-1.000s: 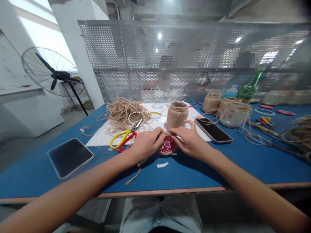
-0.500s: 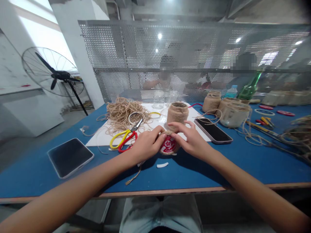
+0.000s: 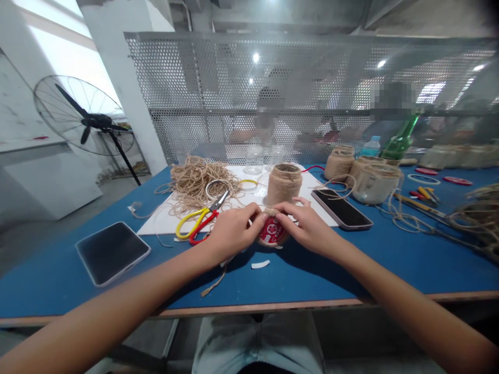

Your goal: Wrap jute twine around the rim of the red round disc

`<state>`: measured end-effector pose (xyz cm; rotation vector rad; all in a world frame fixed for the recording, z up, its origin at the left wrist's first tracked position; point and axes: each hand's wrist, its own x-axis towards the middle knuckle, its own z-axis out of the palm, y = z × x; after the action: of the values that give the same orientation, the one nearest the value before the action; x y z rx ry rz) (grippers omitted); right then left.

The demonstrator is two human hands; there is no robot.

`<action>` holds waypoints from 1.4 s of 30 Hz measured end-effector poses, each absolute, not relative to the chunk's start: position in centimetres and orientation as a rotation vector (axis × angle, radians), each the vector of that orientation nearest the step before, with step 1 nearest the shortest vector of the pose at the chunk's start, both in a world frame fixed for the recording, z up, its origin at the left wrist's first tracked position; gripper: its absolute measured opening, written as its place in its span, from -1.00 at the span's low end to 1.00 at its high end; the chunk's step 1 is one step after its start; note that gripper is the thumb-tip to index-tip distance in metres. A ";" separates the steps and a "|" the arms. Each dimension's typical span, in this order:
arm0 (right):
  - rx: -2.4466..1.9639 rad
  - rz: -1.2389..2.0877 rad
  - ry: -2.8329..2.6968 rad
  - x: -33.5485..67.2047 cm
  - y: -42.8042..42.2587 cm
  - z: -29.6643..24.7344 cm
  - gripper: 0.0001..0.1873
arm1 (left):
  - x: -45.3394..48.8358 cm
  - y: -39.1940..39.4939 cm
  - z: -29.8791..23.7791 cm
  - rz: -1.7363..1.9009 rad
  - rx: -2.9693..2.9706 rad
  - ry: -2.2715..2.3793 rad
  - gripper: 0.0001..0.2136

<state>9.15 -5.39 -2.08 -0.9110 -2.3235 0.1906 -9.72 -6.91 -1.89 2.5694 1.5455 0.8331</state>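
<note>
A red disc (image 3: 272, 232) with white print and a twine-wound edge is sitting between the two hands, above the near part of the blue bench (image 3: 296, 283) — whether it is touching the surface, I cannot tell. The left hand (image 3: 236, 231) is pinching its upper left edge and the right hand (image 3: 306, 223) its upper right, each grip closing thumb and fingers on it. A white strip (image 3: 260, 264) is lying in front; a twine-wrapped jar (image 3: 284, 186) is standing behind — scissors (image 3: 200, 221) are lying beside the left hand.
</note>
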 end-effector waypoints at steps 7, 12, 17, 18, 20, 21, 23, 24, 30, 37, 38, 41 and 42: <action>-0.913 0.228 -2.394 9.0 -5.7 -2.1 -0.79 | -9.5 -7.2 -2.1 0.928 2.684 1.407 -0.79; -0.942 0.304 -2.333 9.0 -5.5 -1.9 -0.75 | -9.6 -7.1 -1.9 1.020 2.530 1.450 -0.84; -0.977 0.274 -2.311 9.1 -5.4 -2.0 -0.76 | -9.6 -6.8 -1.9 1.057 2.409 1.432 -0.88; -0.980 0.262 -2.315 9.1 -5.4 -2.0 -0.76 | -9.6 -6.8 -1.9 1.064 2.395 1.426 -0.88; -0.987 0.238 -2.320 9.1 -5.5 -2.0 -0.77 | -9.5 -6.9 -1.9 1.071 2.366 1.407 -0.88; -0.989 0.226 -2.321 9.1 -5.5 -2.0 -0.77 | -9.5 -7.0 -1.9 1.072 2.351 1.395 -0.88; -0.986 0.206 -2.320 9.1 -5.4 -2.1 -0.77 | -9.5 -7.1 -1.9 1.060 2.330 1.385 -0.88; -0.981 0.191 -2.319 9.1 -5.4 -2.1 -0.78 | -9.4 -7.1 -1.9 1.051 2.326 1.388 -0.88; -0.972 0.016 -2.321 9.1 -5.4 -2.4 -0.80 | -9.4 -7.0 -1.9 0.951 2.382 1.465 -0.84; -0.947 -0.078 -2.384 9.0 -5.5 -2.5 -0.79 | -9.3 -7.1 -2.2 0.801 2.624 1.491 -0.76; -0.943 -0.080 -2.386 9.0 -5.5 -2.5 -0.79 | -9.3 -7.1 -2.2 0.815 2.649 1.476 -0.78; -0.931 -0.072 -2.389 9.0 -5.5 -2.6 -0.78 | -9.2 -7.2 -2.1 0.851 2.716 1.440 -0.81; -0.929 -0.069 -2.391 9.0 -5.5 -2.6 -0.78 | -9.2 -7.3 -2.1 0.841 2.728 1.440 -0.81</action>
<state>9.02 -5.55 -2.57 -0.9287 -2.3908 -0.0686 -9.20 -7.25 -2.10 2.7280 1.4400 0.8410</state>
